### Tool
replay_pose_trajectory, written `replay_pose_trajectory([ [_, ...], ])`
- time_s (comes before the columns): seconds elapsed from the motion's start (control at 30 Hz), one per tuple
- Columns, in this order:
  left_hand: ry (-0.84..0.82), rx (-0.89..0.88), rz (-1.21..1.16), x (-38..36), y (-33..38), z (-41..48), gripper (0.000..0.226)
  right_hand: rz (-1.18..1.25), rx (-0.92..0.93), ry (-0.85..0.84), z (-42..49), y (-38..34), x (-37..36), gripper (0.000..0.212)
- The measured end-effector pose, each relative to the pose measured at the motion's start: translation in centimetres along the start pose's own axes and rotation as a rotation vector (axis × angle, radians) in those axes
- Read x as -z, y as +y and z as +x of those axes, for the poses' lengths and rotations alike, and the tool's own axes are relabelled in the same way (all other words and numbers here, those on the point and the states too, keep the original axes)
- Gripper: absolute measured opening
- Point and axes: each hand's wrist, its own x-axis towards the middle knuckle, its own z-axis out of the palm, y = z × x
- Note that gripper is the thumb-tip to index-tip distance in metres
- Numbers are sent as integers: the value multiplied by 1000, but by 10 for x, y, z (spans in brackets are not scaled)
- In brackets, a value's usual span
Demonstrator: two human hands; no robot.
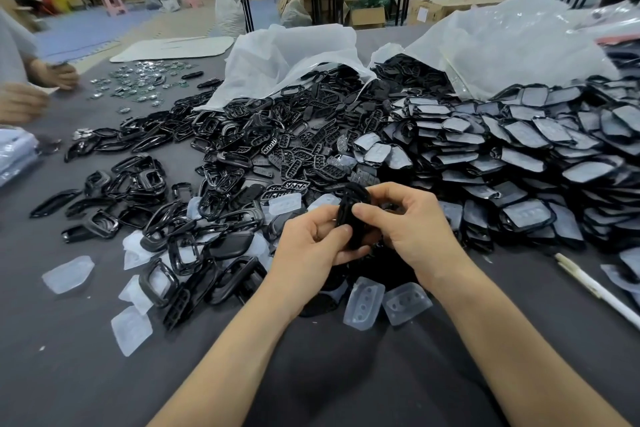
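My left grip (308, 246) and right grip (412, 225) both pinch one black shell (354, 199) just short of the heap (277, 135), probably to snap it together.

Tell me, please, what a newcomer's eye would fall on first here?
First, the sprawling heap of black plastic parts spilling from white bags across the grey table. At centre front, the left hand and right hand both grip one black part. On the right lie overlapping rows of film-covered pieces.
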Motion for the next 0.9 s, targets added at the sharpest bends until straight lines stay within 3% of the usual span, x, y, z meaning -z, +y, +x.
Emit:
replay_pose_trajectory([
  [0.13,-3,22,88,1,0,1,36,1,-26,-21,0,1,0,13],
  [0.27,52,12,184,0,-3,2,24,70,-58,-37,0,1,0,11],
  [0.7,34,100,-45,3,6,-1,12,80,-150,-146,5,2,8,10],
  [0.9,87,92,-3,5,6,-1,11,123,-116,-139,6,3,9,16],
])
